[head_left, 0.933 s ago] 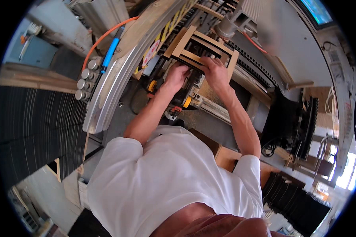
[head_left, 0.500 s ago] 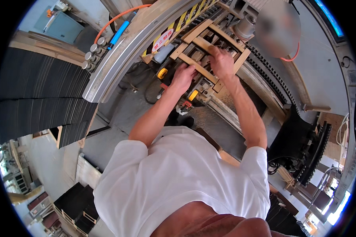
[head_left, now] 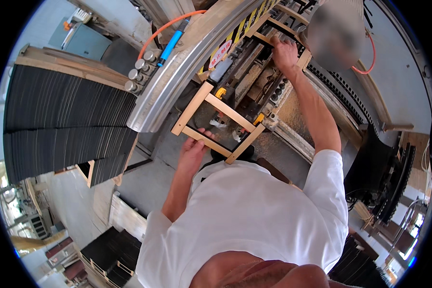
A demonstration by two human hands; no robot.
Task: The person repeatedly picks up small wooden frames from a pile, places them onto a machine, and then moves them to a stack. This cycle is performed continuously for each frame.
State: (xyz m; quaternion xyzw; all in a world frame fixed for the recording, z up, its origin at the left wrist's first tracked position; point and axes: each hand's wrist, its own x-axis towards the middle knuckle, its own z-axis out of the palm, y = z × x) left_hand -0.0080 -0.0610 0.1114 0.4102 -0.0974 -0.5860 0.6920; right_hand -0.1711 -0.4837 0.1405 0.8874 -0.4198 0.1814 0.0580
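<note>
My left hand grips the near bar of a pale wooden frame, with the thumb underneath and the fingers reaching inside it. This frame has four bars, dark inner edges and bar ends that stick out at the corners. It hangs tilted in front of the machine, close to my body. Farther off, my right hand is closed at the near bar of a second wooden frame, which lies on the machine bed. The fingertips there are partly hidden.
A silver curved guard with a yellow-black strip runs along the machine's left. Tall stacks of dark-edged wooden frames stand at left. Yellow clamps, sawdust and a toothed black chain track lie about the machine.
My left hand has drawn one wooden frame off the machine toward my body and to the left. My right hand has moved farther away, to the second frame. The view has shifted slightly.
</note>
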